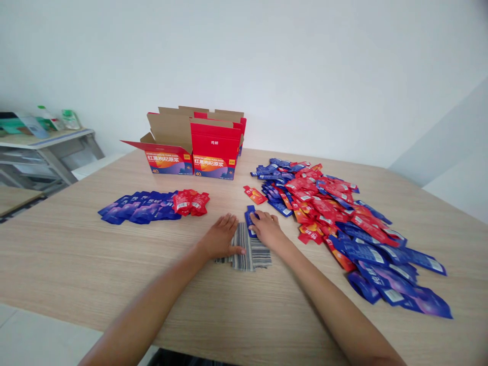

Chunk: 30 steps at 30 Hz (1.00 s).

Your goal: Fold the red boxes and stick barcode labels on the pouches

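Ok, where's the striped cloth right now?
In the head view, the striped cloth lies on the table just below centre, partly under the left hand.

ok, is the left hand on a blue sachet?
No, the left hand rests on the striped cloth, while the right hand touches a blue sachet.

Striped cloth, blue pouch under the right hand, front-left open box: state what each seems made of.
Striped cloth: probably woven fabric, matte; shineless, ragged-edged.
Blue pouch: perhaps plastic or foil laminate, smooth; flat printed face, partly covered, so uncertain.
Front-left open box: likely paperboard, smooth outside; thin, folded, plain brown inside.
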Motion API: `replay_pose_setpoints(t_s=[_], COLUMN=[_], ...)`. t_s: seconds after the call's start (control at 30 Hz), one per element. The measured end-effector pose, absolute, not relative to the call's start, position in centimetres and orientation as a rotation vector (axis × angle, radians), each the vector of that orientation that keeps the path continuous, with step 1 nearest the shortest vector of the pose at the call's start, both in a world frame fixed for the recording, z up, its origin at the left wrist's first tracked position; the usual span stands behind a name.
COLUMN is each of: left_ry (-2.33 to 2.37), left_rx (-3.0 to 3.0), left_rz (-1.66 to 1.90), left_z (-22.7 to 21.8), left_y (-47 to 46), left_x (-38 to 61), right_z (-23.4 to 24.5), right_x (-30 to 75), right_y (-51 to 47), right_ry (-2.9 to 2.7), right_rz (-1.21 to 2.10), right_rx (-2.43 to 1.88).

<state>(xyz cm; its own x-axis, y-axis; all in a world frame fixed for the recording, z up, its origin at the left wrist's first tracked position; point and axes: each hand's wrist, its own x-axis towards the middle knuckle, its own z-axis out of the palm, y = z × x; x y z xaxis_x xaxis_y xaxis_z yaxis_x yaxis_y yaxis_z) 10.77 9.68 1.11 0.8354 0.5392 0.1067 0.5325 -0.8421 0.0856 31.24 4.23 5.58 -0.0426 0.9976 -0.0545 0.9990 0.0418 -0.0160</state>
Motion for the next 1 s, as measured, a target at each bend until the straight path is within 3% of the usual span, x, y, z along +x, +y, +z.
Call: replay_pose_setpoints(t_s=[0.1, 0.33, 0.53, 0.7, 0.9, 1.0], left_ry=[0.876, 0.853, 0.870, 0.866, 0.892, 0.891], left_rx=[2.943, 2.931, 2.939, 2.902, 2.882, 2.873], left_rz=[0.218, 0.226, 0.207, 0.175, 0.198, 0.272], left_z=[1.2, 0.9, 0.8, 1.1, 1.0, 0.8], left_y=[9.6, 9.9, 10.1, 10.2, 10.1, 10.4], left_x=[10.9, 10.7, 10.6, 10.7, 10.8, 10.5], right_z=[5.0, 4.7, 6.1, 6.8, 8.5, 8.5], right_x=[31.5, 31.5, 30.1, 30.8, 30.5, 27.9], right_y=[4.3, 3.3, 1.7, 2.1, 1.3, 0.0], right_ry=[2.208, 2.300, 2.360, 2.177, 2.069, 2.192], right_rz=[0.048, -0.139, -0.061, -0.255, 0.181, 0.138], right_rx=[2.245, 2.456, 2.182, 2.175, 2.258, 2.170])
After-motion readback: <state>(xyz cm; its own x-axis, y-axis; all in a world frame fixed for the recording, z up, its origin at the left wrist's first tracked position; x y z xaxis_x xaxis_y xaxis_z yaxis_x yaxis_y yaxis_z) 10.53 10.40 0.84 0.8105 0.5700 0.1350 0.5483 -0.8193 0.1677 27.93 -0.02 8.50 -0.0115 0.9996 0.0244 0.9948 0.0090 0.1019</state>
